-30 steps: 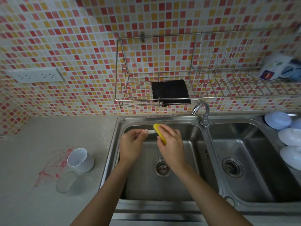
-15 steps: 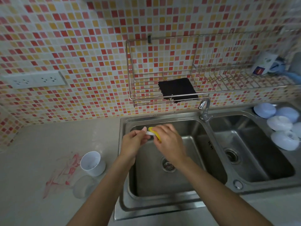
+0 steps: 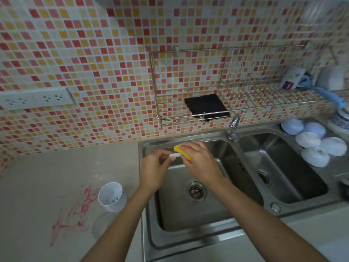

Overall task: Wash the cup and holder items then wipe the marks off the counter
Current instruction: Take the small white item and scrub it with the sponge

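— Left hand [image 3: 154,172]?
— Pinches small white piece [image 3: 174,155] over left sink basin [image 3: 188,214], nr back rim.
— Rt hand [image 3: 200,161]?
— Grips yellow sponge [image 3: 182,151], pressed on same piece.
— Cup [image 3: 110,196]?
— White, upright on counter [image 3: 37,176] nr sink's left edge, beside red marks [image 3: 75,208]. Clear item [image 3: 103,225] just in front; can't ID.

You see a yellow sponge [image 3: 182,152]; a white cup [image 3: 110,197]; red marks [image 3: 75,208] on your beige surface [image 3: 47,182]; red, orange and cream mosaic wall tiles [image 3: 94,53].
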`<state>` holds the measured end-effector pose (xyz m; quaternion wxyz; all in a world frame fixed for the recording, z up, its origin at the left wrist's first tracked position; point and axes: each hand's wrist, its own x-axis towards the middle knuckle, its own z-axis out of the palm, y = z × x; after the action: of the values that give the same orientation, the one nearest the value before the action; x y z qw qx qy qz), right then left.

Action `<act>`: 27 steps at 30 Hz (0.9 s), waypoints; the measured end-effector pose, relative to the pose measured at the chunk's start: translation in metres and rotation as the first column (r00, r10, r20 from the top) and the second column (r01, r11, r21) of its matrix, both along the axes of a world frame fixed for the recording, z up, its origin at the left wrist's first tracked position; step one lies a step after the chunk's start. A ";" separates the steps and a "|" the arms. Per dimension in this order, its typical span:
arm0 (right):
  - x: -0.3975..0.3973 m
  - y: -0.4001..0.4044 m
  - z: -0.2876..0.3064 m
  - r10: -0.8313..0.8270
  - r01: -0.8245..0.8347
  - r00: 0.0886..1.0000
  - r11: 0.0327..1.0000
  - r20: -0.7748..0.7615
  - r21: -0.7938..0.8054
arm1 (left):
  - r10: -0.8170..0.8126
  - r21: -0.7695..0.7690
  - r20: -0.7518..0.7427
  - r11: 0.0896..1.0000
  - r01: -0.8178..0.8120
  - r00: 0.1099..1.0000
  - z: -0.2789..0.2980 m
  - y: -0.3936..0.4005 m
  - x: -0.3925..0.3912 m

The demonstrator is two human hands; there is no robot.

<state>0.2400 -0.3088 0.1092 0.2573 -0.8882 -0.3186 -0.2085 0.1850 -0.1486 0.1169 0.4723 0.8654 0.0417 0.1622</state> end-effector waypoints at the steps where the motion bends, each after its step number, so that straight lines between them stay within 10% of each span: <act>1: -0.004 0.003 0.001 -0.015 0.017 1.000 0.998 -0.026 0.063 | 0.025 -0.055 -0.004 0.998 -0.025 1.000 -0.001 -0.002 0.003; 8: 0.021 -0.022 -0.007 -0.166 0.188 0.978 0.964 -0.126 0.189 | 0.156 -0.331 -0.122 0.924 -0.189 0.980 -0.010 -0.033 0.036; 14: 0.039 -0.031 -0.027 0.044 -0.032 0.995 0.991 -0.088 0.127 | 0.187 -0.658 -0.245 0.689 -0.305 0.951 -0.017 -0.064 0.062; 27: 0.084 -0.085 -0.061 0.022 -0.002 0.988 0.992 -0.154 0.129 | 0.288 -0.570 -0.429 0.649 -0.504 0.856 -0.051 -0.109 0.092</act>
<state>0.3243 -0.3940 0.0478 0.3391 -0.8814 -0.2890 -0.1570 0.2769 -0.2573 0.0655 0.6884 0.6221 0.3581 0.1037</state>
